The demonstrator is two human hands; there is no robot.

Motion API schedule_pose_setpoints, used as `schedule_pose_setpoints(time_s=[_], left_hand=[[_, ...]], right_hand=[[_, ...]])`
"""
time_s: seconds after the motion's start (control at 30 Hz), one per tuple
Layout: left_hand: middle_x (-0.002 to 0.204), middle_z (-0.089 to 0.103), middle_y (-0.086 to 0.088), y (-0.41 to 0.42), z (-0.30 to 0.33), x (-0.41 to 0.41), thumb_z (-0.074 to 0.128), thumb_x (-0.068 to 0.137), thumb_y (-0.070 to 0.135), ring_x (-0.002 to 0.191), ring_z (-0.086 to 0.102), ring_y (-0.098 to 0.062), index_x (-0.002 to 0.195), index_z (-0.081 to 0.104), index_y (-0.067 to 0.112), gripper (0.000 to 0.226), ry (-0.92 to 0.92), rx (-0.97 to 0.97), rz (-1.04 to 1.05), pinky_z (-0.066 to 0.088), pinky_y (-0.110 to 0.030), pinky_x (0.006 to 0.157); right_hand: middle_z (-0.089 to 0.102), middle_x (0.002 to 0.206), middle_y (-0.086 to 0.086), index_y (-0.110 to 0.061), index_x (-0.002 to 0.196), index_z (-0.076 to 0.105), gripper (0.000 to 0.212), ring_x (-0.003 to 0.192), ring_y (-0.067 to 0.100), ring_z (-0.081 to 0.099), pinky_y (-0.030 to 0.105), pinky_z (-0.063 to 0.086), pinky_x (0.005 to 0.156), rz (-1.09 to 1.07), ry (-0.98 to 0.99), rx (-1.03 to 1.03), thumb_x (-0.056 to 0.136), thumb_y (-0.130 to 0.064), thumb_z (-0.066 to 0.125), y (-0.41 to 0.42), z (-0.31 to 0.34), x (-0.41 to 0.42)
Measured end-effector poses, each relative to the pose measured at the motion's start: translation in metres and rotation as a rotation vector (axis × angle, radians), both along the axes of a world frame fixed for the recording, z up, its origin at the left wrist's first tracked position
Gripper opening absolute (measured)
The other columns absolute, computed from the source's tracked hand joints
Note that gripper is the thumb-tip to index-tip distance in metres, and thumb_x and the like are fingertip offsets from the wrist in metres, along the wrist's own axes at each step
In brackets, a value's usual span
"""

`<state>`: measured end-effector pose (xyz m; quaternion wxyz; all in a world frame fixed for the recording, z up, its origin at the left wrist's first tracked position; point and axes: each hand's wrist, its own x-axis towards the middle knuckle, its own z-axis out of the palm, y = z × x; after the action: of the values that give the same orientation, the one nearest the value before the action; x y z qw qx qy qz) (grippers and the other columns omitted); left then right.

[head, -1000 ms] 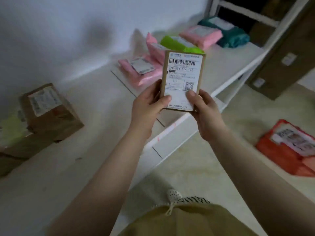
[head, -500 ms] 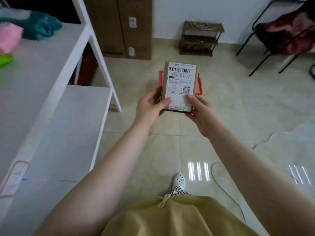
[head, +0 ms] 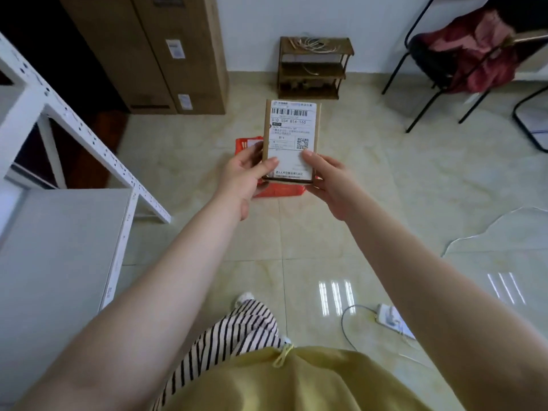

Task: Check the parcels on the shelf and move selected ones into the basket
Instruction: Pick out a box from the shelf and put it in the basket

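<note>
The view has turned from the shelf [head: 74, 114] to the floor. Both hands, left hand [head: 246, 173] and right hand [head: 329, 179], hold the small brown box [head: 292, 140] up over the red basket [head: 278, 189]. The box is picked, not dropped in yet. It is flat cardboard with a smooth white label.

Open tiled floor [head: 370, 203] lies ahead and to the right, giving both outstretched arms room to pass. On the left, the white metal shelf [head: 89, 134] and its slanting perforated post bound the way. A red basket [head: 278, 189] sits on the floor directly beneath the held parcel [head: 292, 137]. Farther off stand tall cardboard boxes [head: 166, 54], a small wooden rack [head: 314, 66] and a black chair [head: 439, 72]; a power strip [head: 391, 320] with cables lies lower right.
</note>
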<state>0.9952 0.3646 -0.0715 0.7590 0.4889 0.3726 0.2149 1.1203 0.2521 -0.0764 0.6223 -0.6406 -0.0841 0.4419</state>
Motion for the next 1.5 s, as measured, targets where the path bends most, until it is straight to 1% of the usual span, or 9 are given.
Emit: schedule_pose_setpoints(time_s=[0.2,0.47,0.67,0.77,0.9,1.0,1.17,1.33,1.5], left_hand=[[0.12,0.067,-0.005,0.078,-0.009,0.086,0.064,0.088,0.004,0.098,0.067,-0.019,0.131,0.055,0.015,0.046,-0.014,-0.061,0.019,0.058,-0.027,0.063],[0.12,0.07,-0.003,0.194,-0.032,0.192,0.069,0.085,0.01,0.103,0.069,-0.022,0.133,0.056,0.017,0.049,0.093,-0.054,-0.04,0.059,-0.04,0.082],[0.121,0.069,-0.005,0.26,-0.06,0.254,0.07,0.085,0.014,0.104,0.068,-0.025,0.133,0.055,0.016,0.051,0.163,-0.047,-0.035,0.055,-0.051,0.09],[0.114,0.071,-0.003,0.289,-0.084,0.282,0.07,0.086,0.018,0.102,0.069,-0.024,0.125,0.061,0.015,0.04,0.202,-0.059,-0.004,0.055,-0.046,0.091],[0.102,0.073,-0.004,0.332,-0.117,0.32,0.067,0.088,0.023,0.098,0.07,-0.025,0.102,0.068,0.017,0.016,0.293,-0.107,0.082,0.057,-0.036,0.087],[0.112,0.071,-0.008,0.356,-0.159,0.348,0.066,0.089,0.026,0.102,0.068,-0.028,0.095,0.067,0.021,0.008,0.368,-0.23,0.097,0.056,-0.041,0.09],[0.113,0.069,-0.008,0.375,-0.256,0.379,0.066,0.089,0.016,0.105,0.065,-0.024,0.107,0.065,0.014,0.018,0.42,-0.49,0.176,0.054,-0.033,0.089],[0.094,0.076,-0.006,0.373,-0.396,0.396,0.072,0.083,0.027,0.089,0.073,-0.028,0.088,0.068,0.022,0.008,0.547,-0.554,0.166,0.056,-0.046,0.089],[0.093,0.077,-0.006,0.373,-0.547,0.417,0.074,0.081,0.027,0.085,0.074,-0.028,0.095,0.07,0.019,0.016,0.565,-0.629,0.225,0.057,-0.046,0.086]], right_hand=[[0.073,0.11,0.003,-0.01,0.13,0.057,0.056,0.09,0.014,0.072,0.021,0.054,0.068,0.025,-0.035,-0.043,0.086,-0.041,0.072,0.079,-0.004,0.086],[0.072,0.114,0.01,-0.004,0.13,0.055,0.055,0.092,0.017,0.073,0.018,0.056,0.059,-0.003,0.023,-0.091,0.088,-0.036,0.071,0.183,-0.017,0.187],[0.073,0.099,0.004,-0.005,0.122,0.058,0.045,0.066,0.005,0.074,0.016,0.054,0.053,0.01,0.108,-0.114,0.09,-0.034,0.069,0.246,-0.042,0.245],[0.074,0.105,0.006,-0.005,0.123,0.059,0.053,0.08,0.012,0.075,0.021,0.057,0.063,0.01,0.103,-0.142,0.085,-0.038,0.074,0.283,-0.065,0.276],[0.076,0.106,0.007,-0.009,0.12,0.062,0.059,0.1,0.024,0.073,0.04,0.056,0.094,0.02,0.117,-0.167,0.075,-0.042,0.08,0.34,-0.108,0.315],[0.075,0.108,0.004,-0.012,0.128,0.059,0.077,0.102,0.023,0.071,0.045,0.053,0.099,0.022,0.116,-0.249,0.065,-0.052,0.083,0.374,-0.151,0.34],[0.072,0.114,0.009,-0.018,0.133,0.054,0.082,0.099,0.031,0.072,0.051,0.056,0.092,-0.025,0.253,-0.354,0.064,-0.048,0.086,0.396,-0.254,0.362],[0.074,0.11,0.01,-0.019,0.133,0.054,0.064,0.088,0.029,0.076,0.04,0.061,0.074,-0.115,0.386,-0.443,0.077,-0.033,0.082,0.398,-0.392,0.378],[0.077,0.1,0.011,-0.022,0.125,0.063,0.051,0.085,0.034,0.076,0.046,0.061,0.077,-0.128,0.438,-0.468,0.078,-0.031,0.08,0.406,-0.547,0.398]])
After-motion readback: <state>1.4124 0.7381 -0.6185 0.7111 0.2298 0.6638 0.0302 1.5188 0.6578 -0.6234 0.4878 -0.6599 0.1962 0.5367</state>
